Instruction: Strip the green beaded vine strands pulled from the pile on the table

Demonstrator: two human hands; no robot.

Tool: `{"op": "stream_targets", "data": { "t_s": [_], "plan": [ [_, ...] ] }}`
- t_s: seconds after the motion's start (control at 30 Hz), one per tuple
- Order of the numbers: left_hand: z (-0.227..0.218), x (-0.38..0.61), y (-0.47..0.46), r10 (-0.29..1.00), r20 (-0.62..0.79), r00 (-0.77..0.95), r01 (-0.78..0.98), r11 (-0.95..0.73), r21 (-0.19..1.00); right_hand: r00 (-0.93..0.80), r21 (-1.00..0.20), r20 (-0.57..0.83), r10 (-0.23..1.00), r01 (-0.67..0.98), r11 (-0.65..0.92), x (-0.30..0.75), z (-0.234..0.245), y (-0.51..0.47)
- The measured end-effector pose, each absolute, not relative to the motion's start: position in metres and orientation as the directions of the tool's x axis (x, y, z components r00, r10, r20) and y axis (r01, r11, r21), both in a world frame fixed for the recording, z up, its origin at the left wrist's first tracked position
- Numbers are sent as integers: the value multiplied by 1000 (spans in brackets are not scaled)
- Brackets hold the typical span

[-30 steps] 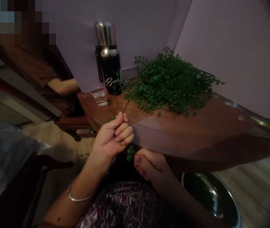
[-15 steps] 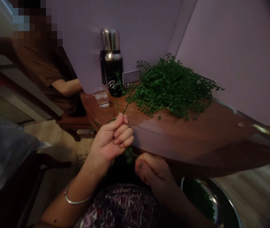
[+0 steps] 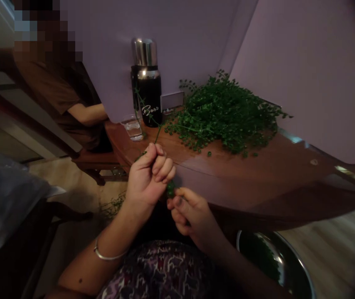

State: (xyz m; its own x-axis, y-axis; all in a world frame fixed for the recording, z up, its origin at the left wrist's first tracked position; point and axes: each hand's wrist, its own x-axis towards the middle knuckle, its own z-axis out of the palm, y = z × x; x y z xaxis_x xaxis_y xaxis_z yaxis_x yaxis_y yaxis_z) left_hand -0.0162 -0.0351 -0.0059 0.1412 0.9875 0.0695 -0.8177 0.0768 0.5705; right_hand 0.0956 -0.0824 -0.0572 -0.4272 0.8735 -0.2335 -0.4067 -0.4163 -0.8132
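My left hand (image 3: 148,176) is closed around a thin green sprig (image 3: 146,112), whose stem rises past my fingers towards the black flask. A small clump of round green leaves (image 3: 170,189) pokes out below my left fingers. My right hand (image 3: 191,216) is right beside that clump, with the thumb tip touching or almost touching it. I cannot tell whether it pinches the clump. A large heap of similar green sprigs (image 3: 224,114) lies on the brown wooden table (image 3: 236,166) beyond my hands.
A steel bowl (image 3: 267,259) holding green leaves sits on the floor below the table's right side. A black flask (image 3: 146,83) and water glass (image 3: 132,128) stand by the wall. A seated person in a brown shirt (image 3: 62,97) is at the left, beside a grey plastic sheet (image 3: 3,199).
My right hand has risen and moved left to the leaf clump. The top of the sprig now leans further left, in front of the flask.
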Motion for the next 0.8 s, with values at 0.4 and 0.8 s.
{"op": "stream_targets", "data": {
  "t_s": [0.4, 0.8],
  "plan": [
    [-15, -9, -38, 975, 38, 219, -775, 150, 613, -363, -799, -254, 897, -445, -406, 95, -53, -81],
    [2, -19, -44, 972, 34, 232, -784, 166, 598, -732, -592, -174, 659, -457, -664, 103, -48, -86]
  ]
}}
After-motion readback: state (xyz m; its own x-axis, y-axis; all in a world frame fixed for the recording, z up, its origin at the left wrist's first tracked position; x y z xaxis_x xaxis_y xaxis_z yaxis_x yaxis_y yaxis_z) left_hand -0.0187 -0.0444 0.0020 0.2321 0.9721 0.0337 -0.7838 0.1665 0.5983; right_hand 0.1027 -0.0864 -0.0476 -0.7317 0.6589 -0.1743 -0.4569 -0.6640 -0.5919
